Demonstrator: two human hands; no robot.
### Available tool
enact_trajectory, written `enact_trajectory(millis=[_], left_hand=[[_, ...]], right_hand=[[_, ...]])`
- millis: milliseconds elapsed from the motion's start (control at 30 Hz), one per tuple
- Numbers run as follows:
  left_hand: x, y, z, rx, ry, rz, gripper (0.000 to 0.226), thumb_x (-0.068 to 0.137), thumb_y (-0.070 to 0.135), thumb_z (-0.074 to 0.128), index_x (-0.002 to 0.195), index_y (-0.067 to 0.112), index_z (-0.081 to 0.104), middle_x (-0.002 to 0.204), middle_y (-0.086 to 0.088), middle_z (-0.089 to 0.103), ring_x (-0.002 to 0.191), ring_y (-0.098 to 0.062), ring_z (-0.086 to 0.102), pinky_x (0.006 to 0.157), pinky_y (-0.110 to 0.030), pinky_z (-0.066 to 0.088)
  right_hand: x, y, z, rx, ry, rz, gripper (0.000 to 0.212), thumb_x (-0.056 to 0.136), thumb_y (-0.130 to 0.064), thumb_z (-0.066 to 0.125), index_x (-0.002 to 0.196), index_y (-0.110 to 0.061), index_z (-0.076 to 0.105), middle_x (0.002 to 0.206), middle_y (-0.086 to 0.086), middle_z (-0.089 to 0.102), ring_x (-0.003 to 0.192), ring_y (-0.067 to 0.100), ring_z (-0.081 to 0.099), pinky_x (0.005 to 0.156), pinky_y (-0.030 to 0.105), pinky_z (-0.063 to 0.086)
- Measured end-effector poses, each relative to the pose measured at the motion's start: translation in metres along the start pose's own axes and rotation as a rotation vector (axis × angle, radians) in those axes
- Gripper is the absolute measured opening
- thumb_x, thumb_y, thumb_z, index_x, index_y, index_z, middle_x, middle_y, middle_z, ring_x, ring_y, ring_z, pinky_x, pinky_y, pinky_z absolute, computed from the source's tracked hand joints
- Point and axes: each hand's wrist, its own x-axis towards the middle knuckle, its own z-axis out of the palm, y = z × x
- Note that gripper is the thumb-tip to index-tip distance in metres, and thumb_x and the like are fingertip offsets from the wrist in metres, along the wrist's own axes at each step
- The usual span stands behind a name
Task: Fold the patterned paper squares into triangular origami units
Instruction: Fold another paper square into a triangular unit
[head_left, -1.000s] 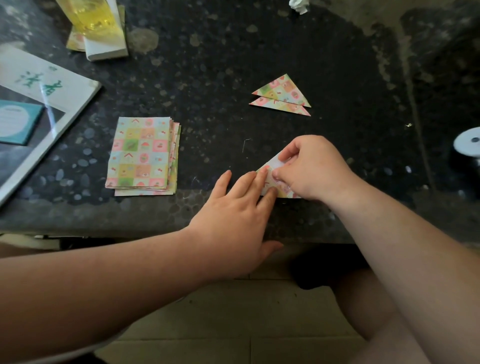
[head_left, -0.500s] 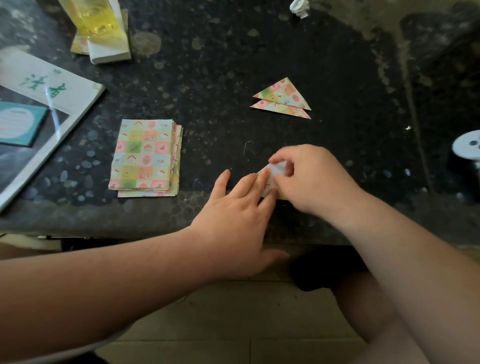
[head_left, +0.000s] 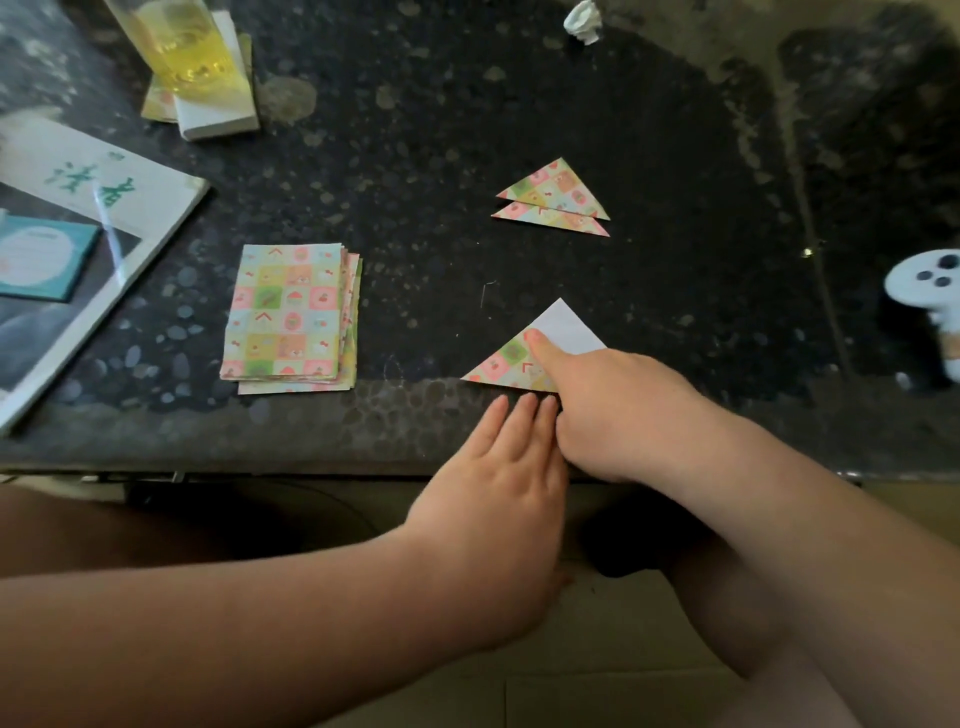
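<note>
A patterned paper (head_left: 501, 364) folded into a triangle lies near the front edge of the dark stone table (head_left: 415, 171), its white underside showing at the top corner. My right hand (head_left: 618, 410) presses its straight index finger onto the middle of that triangle; the other fingers are curled. My left hand (head_left: 498, 467) lies flat with straight fingers just below the triangle's bottom edge, beside the right hand. A stack of unfolded patterned squares (head_left: 288, 314) sits to the left. Two finished triangular units (head_left: 553, 195) lie overlapped further back.
A glass of yellow liquid (head_left: 182, 47) stands on a white box (head_left: 218, 109) at the back left. A book (head_left: 104, 197) lies at the left edge. A crumpled white scrap (head_left: 584, 21) lies at the back, and a white object with dark dots (head_left: 930, 291) lies at the right.
My right hand has let go of its pinch on the paper and now presses one finger on it. The triangle lies flatter and more exposed. My left hand slid back off it.
</note>
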Motion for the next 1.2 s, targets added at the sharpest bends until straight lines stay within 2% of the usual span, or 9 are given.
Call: enact_trajectory(millis=[100,267,500,633,767,867,1000,1067,1200], left_hand=[[0.004,0.000,0.005,0.027,0.062,-0.003,0.087,0.102,0.048,0.033,0.156,-0.005,-0.010,0.163,-0.032,-0.014,0.152,-0.047,-0.014,0.122,-0.059,-0.011],[0.006,0.001,0.008,0.052,0.120,-0.008,0.082,0.101,0.044,0.033,0.157,-0.007,0.001,0.162,-0.036,-0.004,0.151,-0.051,-0.010,0.120,-0.064,-0.009],[0.008,0.005,0.014,0.024,0.121,-0.017,0.086,0.102,0.040,0.032,0.153,-0.010,-0.014,0.159,-0.040,-0.012,0.150,-0.053,-0.010,0.121,-0.061,-0.008],[0.007,0.004,0.011,0.016,0.111,-0.028,0.088,0.102,0.043,0.035,0.155,-0.004,-0.017,0.161,-0.036,-0.017,0.152,-0.049,-0.012,0.123,-0.055,-0.010],[0.006,0.003,0.012,-0.010,0.082,-0.055,0.095,0.098,0.049,0.042,0.156,0.004,-0.019,0.163,-0.028,-0.022,0.153,-0.041,-0.016,0.122,-0.052,-0.005],[0.005,0.001,0.013,-0.040,0.084,-0.082,0.098,0.094,0.052,0.049,0.158,0.013,-0.013,0.166,-0.020,-0.019,0.155,-0.034,-0.013,0.119,-0.054,0.002],[0.000,-0.002,0.008,-0.040,0.056,-0.113,0.096,0.094,0.054,0.050,0.158,0.023,-0.015,0.166,-0.013,-0.023,0.155,-0.030,-0.014,0.118,-0.058,0.004],[-0.002,-0.005,0.009,-0.038,0.062,-0.127,0.095,0.093,0.053,0.051,0.159,0.026,-0.013,0.168,-0.011,-0.020,0.155,-0.030,-0.013,0.118,-0.058,0.005],[-0.007,-0.014,0.012,-0.026,0.088,-0.182,0.094,0.087,0.055,0.055,0.161,0.029,0.005,0.170,-0.012,0.001,0.156,-0.031,0.003,0.111,-0.058,0.013]], right_hand=[[0.000,0.000,0.000,-0.036,-0.020,-0.021,0.082,0.098,-0.025,0.044,0.164,-0.034,-0.004,0.132,0.006,0.061,0.116,0.030,0.060,0.086,0.040,0.049],[0.000,0.005,-0.003,-0.034,-0.049,-0.046,0.081,0.099,-0.025,0.042,0.163,-0.035,-0.006,0.132,0.004,0.062,0.111,0.028,0.061,0.084,0.039,0.049],[0.005,0.007,0.000,-0.025,-0.062,-0.027,0.087,0.097,-0.021,0.044,0.163,-0.036,-0.010,0.125,0.003,0.064,0.092,0.024,0.052,0.081,0.039,0.049],[0.002,0.008,-0.004,-0.012,-0.077,-0.016,0.088,0.097,-0.022,0.046,0.162,-0.038,-0.010,0.128,0.003,0.062,0.091,0.024,0.050,0.082,0.038,0.049],[0.001,0.008,-0.004,-0.006,-0.077,-0.015,0.088,0.097,-0.023,0.048,0.162,-0.038,-0.010,0.129,0.003,0.062,0.092,0.024,0.051,0.080,0.038,0.049],[-0.001,0.008,-0.004,-0.006,-0.077,-0.017,0.088,0.097,-0.023,0.047,0.162,-0.038,-0.010,0.128,0.002,0.062,0.091,0.024,0.050,0.078,0.037,0.048],[-0.002,0.008,-0.004,-0.008,-0.064,-0.018,0.086,0.098,-0.023,0.046,0.163,-0.037,-0.009,0.129,0.002,0.062,0.090,0.023,0.050,0.076,0.037,0.049],[-0.002,0.008,-0.004,-0.008,-0.059,-0.018,0.085,0.098,-0.023,0.045,0.163,-0.036,-0.008,0.128,0.002,0.062,0.089,0.023,0.050,0.075,0.037,0.050],[-0.003,0.007,-0.004,-0.022,-0.060,-0.008,0.082,0.099,-0.023,0.043,0.163,-0.036,-0.008,0.129,0.003,0.061,0.090,0.023,0.051,0.077,0.037,0.052]])
